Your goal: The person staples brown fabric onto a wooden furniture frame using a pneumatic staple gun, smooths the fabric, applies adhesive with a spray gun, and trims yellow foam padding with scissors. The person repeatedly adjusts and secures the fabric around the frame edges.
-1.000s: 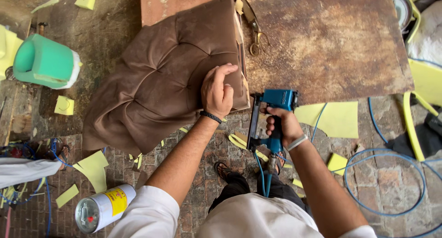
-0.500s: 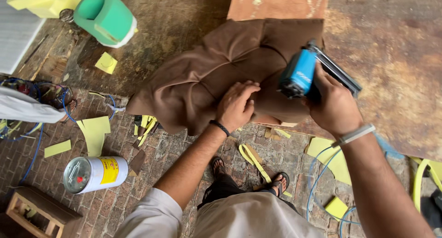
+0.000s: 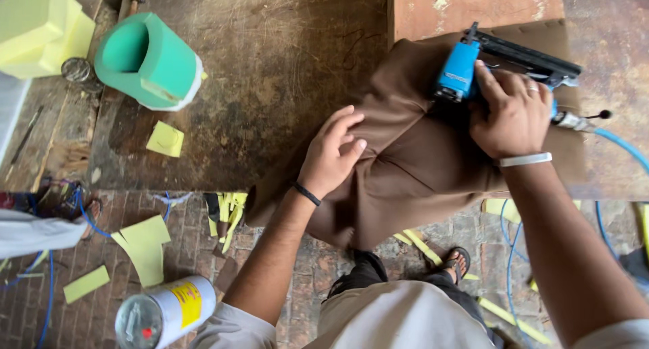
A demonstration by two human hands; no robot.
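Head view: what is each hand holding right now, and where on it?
Right hand grips the blue staple gun around its handle. Left hand holds nothing closed; it presses flat on the brown fabric.

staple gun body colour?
Blue, with a black magazine, on the staple gun in the right hand; head view.

Soft, even daylight over my bench, no hard glare.

My left hand (image 3: 332,154) throws only a faint shadow on the brown fabric (image 3: 412,153). The middle is sharp; my right hand (image 3: 512,112) is slightly smeared. Edges bend outward, and the tin can (image 3: 165,313) in the corner looks soft and stretched.
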